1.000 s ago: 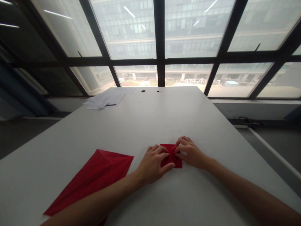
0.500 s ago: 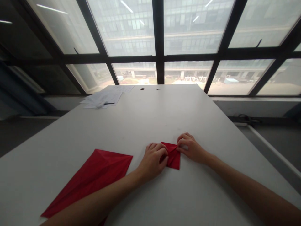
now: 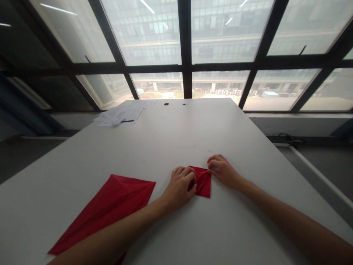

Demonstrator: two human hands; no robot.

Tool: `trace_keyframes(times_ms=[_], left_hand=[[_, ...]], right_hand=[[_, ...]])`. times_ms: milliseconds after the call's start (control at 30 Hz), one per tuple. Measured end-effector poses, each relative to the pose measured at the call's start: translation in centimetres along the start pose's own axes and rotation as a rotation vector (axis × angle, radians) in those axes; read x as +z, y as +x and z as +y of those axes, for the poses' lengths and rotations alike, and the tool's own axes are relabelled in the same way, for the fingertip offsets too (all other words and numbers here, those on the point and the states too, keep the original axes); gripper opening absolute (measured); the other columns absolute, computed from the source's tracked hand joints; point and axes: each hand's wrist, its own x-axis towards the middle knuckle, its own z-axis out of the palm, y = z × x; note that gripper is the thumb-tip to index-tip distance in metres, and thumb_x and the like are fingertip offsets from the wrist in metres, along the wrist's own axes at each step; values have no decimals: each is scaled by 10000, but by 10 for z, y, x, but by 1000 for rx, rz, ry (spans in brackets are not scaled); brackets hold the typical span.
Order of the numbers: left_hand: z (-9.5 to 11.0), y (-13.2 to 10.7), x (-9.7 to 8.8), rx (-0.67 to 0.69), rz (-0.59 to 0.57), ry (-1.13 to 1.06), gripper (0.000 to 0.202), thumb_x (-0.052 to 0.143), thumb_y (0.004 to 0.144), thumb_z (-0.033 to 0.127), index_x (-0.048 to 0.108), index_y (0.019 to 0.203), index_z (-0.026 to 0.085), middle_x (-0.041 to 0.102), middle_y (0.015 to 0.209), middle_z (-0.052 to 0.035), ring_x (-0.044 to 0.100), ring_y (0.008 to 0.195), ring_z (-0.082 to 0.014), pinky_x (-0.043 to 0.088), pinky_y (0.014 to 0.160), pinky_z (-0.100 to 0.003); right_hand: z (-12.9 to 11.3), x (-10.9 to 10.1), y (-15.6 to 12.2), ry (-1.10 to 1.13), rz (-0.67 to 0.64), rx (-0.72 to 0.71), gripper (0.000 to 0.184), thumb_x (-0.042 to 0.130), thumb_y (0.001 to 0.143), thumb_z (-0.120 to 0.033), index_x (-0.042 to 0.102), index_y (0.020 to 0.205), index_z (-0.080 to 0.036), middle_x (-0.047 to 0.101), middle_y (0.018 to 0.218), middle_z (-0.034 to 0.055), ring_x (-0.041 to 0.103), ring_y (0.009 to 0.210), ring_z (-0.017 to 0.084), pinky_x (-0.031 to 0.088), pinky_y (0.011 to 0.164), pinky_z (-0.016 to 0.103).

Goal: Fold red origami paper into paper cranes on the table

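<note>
A small folded red paper square point(image 3: 204, 184) lies flat on the white table, with crease lines meeting near its upper right corner. My left hand point(image 3: 182, 184) covers its left side, fingers curled and the thumb and fingertips closed on that edge. At the upper right corner, the thumb and index finger of my right hand point(image 3: 223, 171) are pinched together on the paper. To the left lies a larger red sheet point(image 3: 110, 202), creased and roughly kite-shaped. My left forearm passes over its lower right side and hides part of it.
White papers point(image 3: 121, 112) are spread at the table's far left, with a dark strip point(image 3: 127, 121) on top. Two small round dark spots, one a hole point(image 3: 166, 104), sit near the far edge of the table point(image 3: 179, 129). Large windows stand beyond.
Very little differs. My right fingertips have shifted slightly upward at the corner of the red paper square, while my left hand stays in place.
</note>
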Motion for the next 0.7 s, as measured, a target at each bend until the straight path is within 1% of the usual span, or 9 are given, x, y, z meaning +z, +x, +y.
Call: trace_keyframes(times_ms=[133,233,300,400,567,633,700], left_hand=[[0,1,0,0,-4,4,109,632,799,140,575,845,220,633,1020,-19,515,983,-232,388,943,-412],[-1,1,0,-2,-7,4,107,631,801,142,573,847,220,633,1021,-15,516,975,-227,384,943,-409],[0,1,0,-5,-11,4,105,627,802,143,570,846,219,633,1026,-13,517,969,-223,382,944,-403],[0,1,0,-11,-17,4,104,620,800,140,571,847,220,635,1020,-13,523,961,-221,381,944,-394],[1,1,-2,-28,-15,-7,123,619,788,126,573,857,217,639,974,-12,529,935,-218,388,929,-385],[1,1,-2,-35,-12,-13,173,623,791,124,599,930,224,644,970,-13,528,936,-222,395,919,-385],[-1,1,-2,-28,0,-26,309,620,806,120,614,1087,247,654,1011,-15,529,960,-226,398,924,-388]], right_hand=[[3,0,2,35,78,68,85,678,832,-153,642,791,-218,650,916,43,565,933,218,464,859,365],[7,-1,3,61,165,93,76,652,853,-149,665,820,-216,657,901,41,574,917,215,459,852,362],[8,-3,3,91,183,87,84,640,863,-148,683,845,-218,667,902,42,582,916,213,456,859,364],[8,-5,2,114,118,46,71,674,851,-170,703,819,-226,685,910,40,590,921,211,448,885,371],[2,-9,1,71,9,-2,54,743,820,-222,725,778,-250,696,941,29,591,954,214,428,915,384],[1,-10,1,61,-19,-10,49,768,802,-234,732,779,-257,695,949,28,593,966,216,420,927,390],[1,-10,1,53,-29,-7,54,779,794,-234,735,773,-258,694,941,26,595,964,215,418,926,389]])
